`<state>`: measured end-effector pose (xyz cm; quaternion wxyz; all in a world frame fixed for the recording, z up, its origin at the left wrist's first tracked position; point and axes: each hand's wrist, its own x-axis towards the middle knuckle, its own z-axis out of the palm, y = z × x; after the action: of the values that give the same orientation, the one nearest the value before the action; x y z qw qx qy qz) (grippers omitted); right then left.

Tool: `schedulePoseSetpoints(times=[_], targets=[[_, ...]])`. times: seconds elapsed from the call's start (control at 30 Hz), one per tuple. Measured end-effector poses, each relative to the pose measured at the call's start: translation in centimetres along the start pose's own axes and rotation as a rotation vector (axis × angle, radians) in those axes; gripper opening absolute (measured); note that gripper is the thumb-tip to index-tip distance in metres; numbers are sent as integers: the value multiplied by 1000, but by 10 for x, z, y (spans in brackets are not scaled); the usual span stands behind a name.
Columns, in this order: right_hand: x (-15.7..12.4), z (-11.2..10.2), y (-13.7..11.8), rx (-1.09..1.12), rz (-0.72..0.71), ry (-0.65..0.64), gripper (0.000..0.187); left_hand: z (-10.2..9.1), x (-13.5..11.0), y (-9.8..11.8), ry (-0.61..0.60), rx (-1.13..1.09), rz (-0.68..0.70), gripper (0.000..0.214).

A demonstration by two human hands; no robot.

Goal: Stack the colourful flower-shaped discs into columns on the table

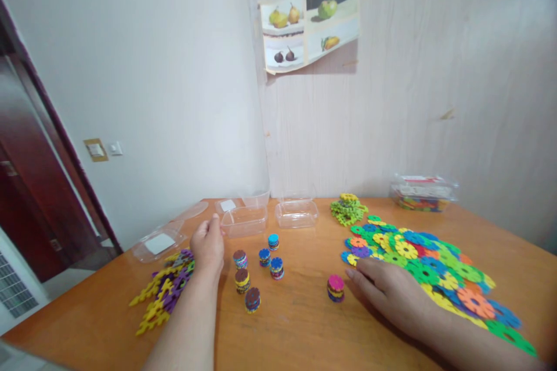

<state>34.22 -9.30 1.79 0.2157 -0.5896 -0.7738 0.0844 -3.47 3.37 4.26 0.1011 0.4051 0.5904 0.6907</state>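
My left hand is raised above the table's left side, fingers curled closed with the thumb up; whatever may be inside is hidden. It is near a clear plastic tub and a heap of yellow and purple snowflake-shaped pieces. Palm down, my right hand rests at the near left edge of a spread of colourful notched plastic discs, thumb a little apart from the fingers. Just left of it stands a short disc stack with a pink top. Several small stacks, such as a brown-topped one, stand mid-table.
Another clear tub stands at the back by the wall. Clear lids lie at the left. Green pieces are heaped behind the disc spread. A filled clear box sits at the back right of the wooden table.
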Motion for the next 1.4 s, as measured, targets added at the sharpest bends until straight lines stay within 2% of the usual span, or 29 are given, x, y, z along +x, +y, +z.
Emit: schedulePoseSetpoints(times=[0.2, 0.33, 0.43, 0.5, 0.63, 0.7, 0.87, 1.0, 1.23, 1.4], targets=[[5, -2, 4, 26, 29, 135, 38, 1, 1, 0, -13, 48, 14, 39], [19, -13, -5, 8, 48, 85, 30, 2, 1, -1, -40, 77, 18, 40], [48, -19, -15, -31, -22, 57, 21, 4, 1, -3, -51, 97, 29, 41], [76, -18, -23, -122, -83, 79, 25, 4, 1, -4, -49, 100, 29, 42], [134, -4, -38, -360, -115, 62, 39, 4, 0, -4, -57, 123, 41, 43], [156, 6, -44, -386, -126, 51, 39, 3, -1, -4, -65, 129, 47, 44], [182, 22, -48, -416, -116, 2, 29, 4, -2, -5, -82, 126, 36, 45], [172, 16, -42, -423, -113, -5, 25, 5, -2, -7, -81, 129, 36, 43], [107, -15, -36, -339, -175, 16, 18, 7, -6, 0, -88, 154, 48, 42], [75, -21, -36, -280, -196, -22, 17, 9, -6, -1, -112, 195, 68, 41]])
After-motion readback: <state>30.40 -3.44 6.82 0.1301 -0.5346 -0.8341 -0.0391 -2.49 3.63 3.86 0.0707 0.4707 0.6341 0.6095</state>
